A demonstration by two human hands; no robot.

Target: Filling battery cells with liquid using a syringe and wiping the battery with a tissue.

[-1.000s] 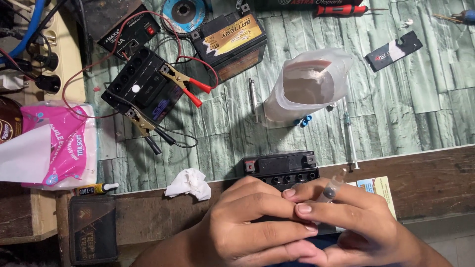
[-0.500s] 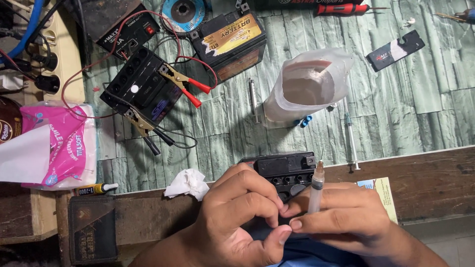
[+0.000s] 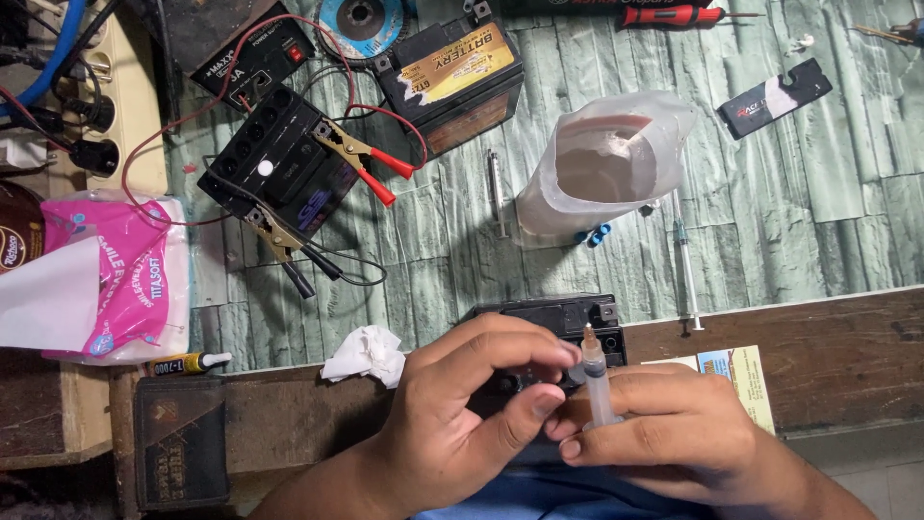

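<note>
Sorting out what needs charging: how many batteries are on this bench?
3. Orange-labelled battery at top centre; black battery with clips, upper left; small black battery beneath the left hand. More may be hidden.

Crumpled tissue (image 3: 366,352) lies left of small battery (image 3: 553,318).

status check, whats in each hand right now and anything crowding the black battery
Right hand grips a syringe, tip up. Left hand rests on the small black battery. Crumpled tissue lies just left of it.
</note>
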